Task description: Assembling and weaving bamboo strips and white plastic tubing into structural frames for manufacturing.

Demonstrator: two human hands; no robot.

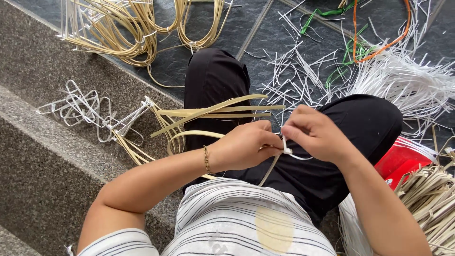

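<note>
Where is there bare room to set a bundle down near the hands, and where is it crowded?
Free patches: the grey stone step below the white loops, and the dark floor between the tan strip coils and the black-clad knee. Crowded: the white strips at upper right, and the lap, where the left hand and right hand hold tan strips.

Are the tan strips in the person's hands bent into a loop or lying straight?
Bent. The tan strips curve in a loop left of the left hand, while the right hand pinches a white tie.
</note>
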